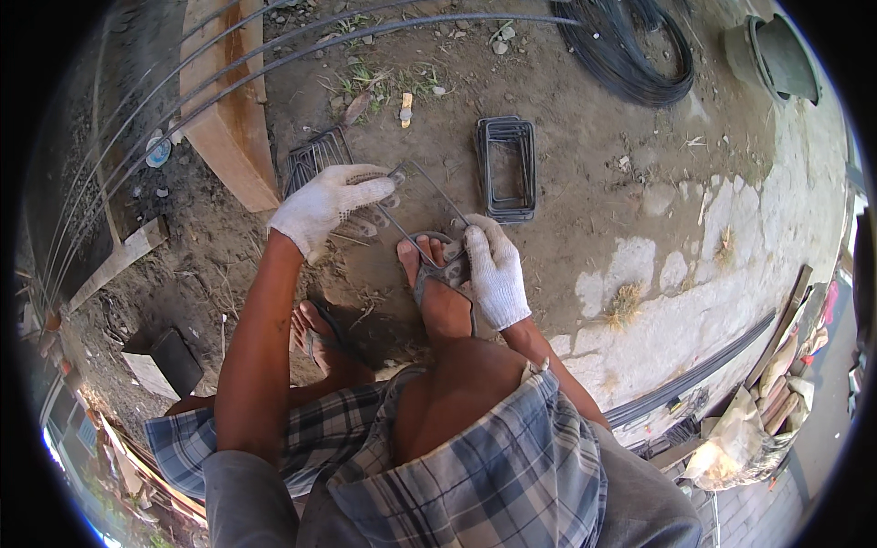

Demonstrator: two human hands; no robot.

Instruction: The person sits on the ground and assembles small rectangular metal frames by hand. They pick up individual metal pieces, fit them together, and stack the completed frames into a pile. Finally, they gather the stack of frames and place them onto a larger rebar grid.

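Note:
Both my hands wear white knit gloves with grey-coated fingers. Between them, above my sandalled foot, is a bent steel-bar rectangle, a rebar stirrup (437, 190), held at a slant. My left hand (331, 205) closes on its far left end, fingers partly hiding the bar. At the near right end, my right hand (496, 272) pinches it. Just beyond my right hand, a stack of similar stirrups (533, 173) lies on the dirt. More stirrups (315, 157) lie past my left hand, partly covered by it.
At the far left a wooden beam (228, 110) lies under long steel bars (365, 34). A coil of dark wire (671, 87) and a bucket (744, 57) are at the far right. Long bars (694, 370) and a rubbish heap (744, 447) sit to the right. A dark box (174, 361) is at left.

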